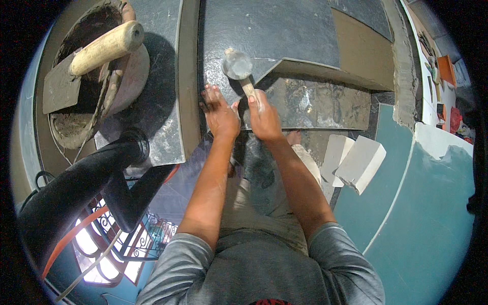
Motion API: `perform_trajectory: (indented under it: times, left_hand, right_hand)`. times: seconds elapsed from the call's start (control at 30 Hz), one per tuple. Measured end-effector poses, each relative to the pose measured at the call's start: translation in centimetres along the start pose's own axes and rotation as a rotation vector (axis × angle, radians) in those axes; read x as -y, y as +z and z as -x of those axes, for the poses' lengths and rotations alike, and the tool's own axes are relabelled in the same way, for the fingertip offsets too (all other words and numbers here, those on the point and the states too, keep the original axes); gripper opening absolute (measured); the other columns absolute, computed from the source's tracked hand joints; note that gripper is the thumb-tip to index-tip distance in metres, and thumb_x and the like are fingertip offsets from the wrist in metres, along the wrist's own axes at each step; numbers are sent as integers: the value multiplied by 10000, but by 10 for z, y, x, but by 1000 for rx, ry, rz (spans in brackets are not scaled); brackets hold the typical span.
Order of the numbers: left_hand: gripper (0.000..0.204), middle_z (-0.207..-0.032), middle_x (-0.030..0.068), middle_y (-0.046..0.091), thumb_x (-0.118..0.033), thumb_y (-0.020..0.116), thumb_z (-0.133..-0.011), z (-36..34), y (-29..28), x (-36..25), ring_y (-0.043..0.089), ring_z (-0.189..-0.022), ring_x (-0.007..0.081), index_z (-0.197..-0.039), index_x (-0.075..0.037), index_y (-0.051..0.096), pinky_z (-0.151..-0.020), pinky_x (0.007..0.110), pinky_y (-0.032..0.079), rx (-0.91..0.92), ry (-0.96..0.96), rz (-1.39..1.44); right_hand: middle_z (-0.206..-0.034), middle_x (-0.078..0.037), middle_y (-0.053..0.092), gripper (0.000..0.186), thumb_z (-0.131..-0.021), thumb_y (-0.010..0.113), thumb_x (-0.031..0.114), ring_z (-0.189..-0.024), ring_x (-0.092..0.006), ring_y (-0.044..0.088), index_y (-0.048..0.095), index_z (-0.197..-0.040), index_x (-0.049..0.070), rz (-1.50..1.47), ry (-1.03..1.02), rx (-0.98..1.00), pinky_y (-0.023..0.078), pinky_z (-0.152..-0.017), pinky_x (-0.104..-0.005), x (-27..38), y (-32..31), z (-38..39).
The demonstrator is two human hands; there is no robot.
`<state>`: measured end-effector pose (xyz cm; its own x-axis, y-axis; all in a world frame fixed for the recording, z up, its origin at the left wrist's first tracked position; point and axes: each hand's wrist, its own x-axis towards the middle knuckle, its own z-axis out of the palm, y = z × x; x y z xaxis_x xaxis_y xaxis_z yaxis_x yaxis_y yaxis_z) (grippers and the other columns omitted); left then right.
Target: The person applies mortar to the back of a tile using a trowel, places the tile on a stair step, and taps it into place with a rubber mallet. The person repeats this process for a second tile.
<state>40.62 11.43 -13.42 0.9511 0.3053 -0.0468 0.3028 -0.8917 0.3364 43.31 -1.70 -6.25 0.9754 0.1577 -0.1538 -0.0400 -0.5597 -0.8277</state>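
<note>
My right hand (265, 118) is closed round the wooden handle of a mallet (238, 66). The mallet's pale, dusty round head is over a dark stone tile (269, 30). Just left of it, my left hand (222, 117) lies flat with fingers stretched out, near the tile's left edge, and holds nothing. Below the tile's front edge, a lower stepped surface (335, 104) is stained with grey mortar. At the upper left, a trowel (104, 51) with a thick wooden handle rests across a mortar-smeared bucket (133, 81).
Two whitish blocks (361, 160) lie to the right, beside a teal wall (427, 203). A black metal post (86, 162) slants across the lower left, with an orange cable (71, 236) near it. Several tools lie at the far right around an orange object (446, 70).
</note>
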Motion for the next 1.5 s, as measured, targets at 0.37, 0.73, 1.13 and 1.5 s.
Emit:
perform_trajectory:
  times: [0.37, 0.73, 1.13, 1.5]
  left_hand:
    - [908, -1703, 211, 134, -370, 683, -963, -4, 4, -1, 188, -1560, 407, -1608, 60, 211, -1254, 576, 196, -52, -18, 17]
    - [872, -1707, 201, 123, -316, 693, -957, -6, 5, 0, 191, -1564, 393, -1591, 76, 240, -1253, 575, 207, -37, -32, 76]
    - [856, -1701, 241, 140, -315, 656, -976, -8, 20, 8, 173, -1567, 411, -1592, 91, 222, -1259, 576, 187, -9, 2, -28]
    - [888, -1710, 236, 112, -374, 617, -998, -8, 15, 5, 145, -1576, 410, -1613, 81, 165, -1270, 551, 155, -13, -3, -19]
  right_hand:
    - [-941, -331, 680, 354, -1104, 406, 399, -933, -586, 620, 513, -1218, 81, 6, 32, 119, 465, -746, -645, -1, 6, -27]
    - [-845, -287, 703, 352, -1103, 400, 392, -837, -554, 658, 499, -1132, 55, 154, -34, 201, 496, -729, -639, 15, 12, -42]
    - [-838, -346, 663, 378, -1088, 420, 419, -847, -591, 629, 483, -1140, 50, 112, -32, 191, 478, -742, -669, 12, 28, -41]
    - [-841, -339, 668, 407, -1093, 403, 426, -829, -582, 632, 527, -1114, 39, 169, -10, 174, 482, -744, -667, 9, 19, -39]
